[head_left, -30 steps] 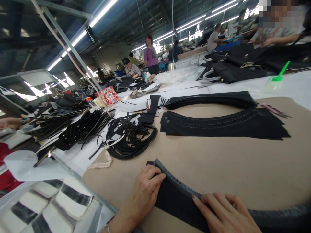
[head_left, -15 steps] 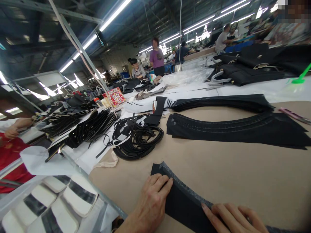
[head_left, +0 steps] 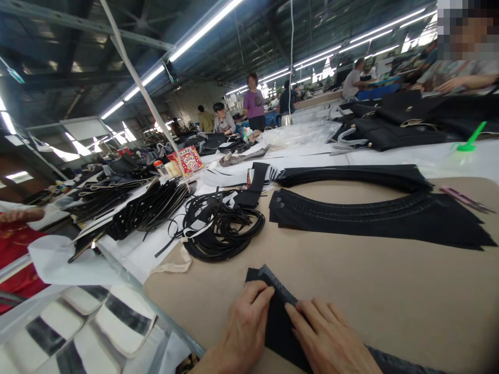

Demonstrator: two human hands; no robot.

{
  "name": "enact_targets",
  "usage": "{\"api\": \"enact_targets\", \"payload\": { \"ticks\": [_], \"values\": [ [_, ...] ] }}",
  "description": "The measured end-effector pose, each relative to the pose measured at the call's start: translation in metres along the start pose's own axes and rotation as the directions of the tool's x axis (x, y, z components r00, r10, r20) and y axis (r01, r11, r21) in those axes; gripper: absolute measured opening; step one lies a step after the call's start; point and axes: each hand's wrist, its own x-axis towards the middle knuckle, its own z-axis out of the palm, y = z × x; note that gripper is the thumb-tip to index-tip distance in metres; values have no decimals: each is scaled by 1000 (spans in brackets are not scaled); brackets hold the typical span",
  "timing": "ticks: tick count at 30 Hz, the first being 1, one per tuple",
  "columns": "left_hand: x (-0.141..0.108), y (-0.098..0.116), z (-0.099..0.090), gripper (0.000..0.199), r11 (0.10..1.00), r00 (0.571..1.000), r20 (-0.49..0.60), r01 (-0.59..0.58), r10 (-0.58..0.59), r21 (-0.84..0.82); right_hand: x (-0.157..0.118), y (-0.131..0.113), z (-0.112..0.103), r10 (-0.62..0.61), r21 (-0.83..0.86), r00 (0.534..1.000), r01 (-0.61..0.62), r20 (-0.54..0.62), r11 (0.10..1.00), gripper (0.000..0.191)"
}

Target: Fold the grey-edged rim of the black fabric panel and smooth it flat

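Note:
A curved black fabric panel (head_left: 277, 332) with a speckled grey band along its upper edge lies slanted on the tan board, its far end pointing up and left. My left hand (head_left: 249, 319) is closed on the panel near that far end, thumb and fingers at the grey band. Just to the right, my right hand (head_left: 327, 332) presses the same edge, its thumb and bent fingertips gathered on the band and its palm covering the middle of the panel. A grey tail of the band shows beyond the right wrist.
Behind lie two stacks of curved black panels, a nearer one (head_left: 374, 218) and a farther one (head_left: 351, 174). Pink-handled snips (head_left: 462, 197) rest at right. Coiled black strips (head_left: 230, 223) sit left of the stacks. White padded pieces (head_left: 125, 317) lie lower left. Co-workers are farther back.
My right hand has slid up and left along the panel's edge, close to my left hand. The left hand stays near the far end. The view has shifted slightly.

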Motion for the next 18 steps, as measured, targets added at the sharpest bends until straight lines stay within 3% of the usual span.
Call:
{"api": "enact_targets", "payload": {
  "ticks": [3,9,18],
  "values": [
    [4,-9,-2,29,998,998,-40,49,-50,-39,1,-5,12,23,-1,1000,-23,15,1000,44],
    [11,-21,-7,35,996,998,14,-69,68,55,-6,-5,18,37,-4,999,-37,38,999,45],
    [8,-21,-6,40,976,991,96,-109,93,186,-9,-3,23,-11,-58,1000,11,6,998,42]
  ]
}}
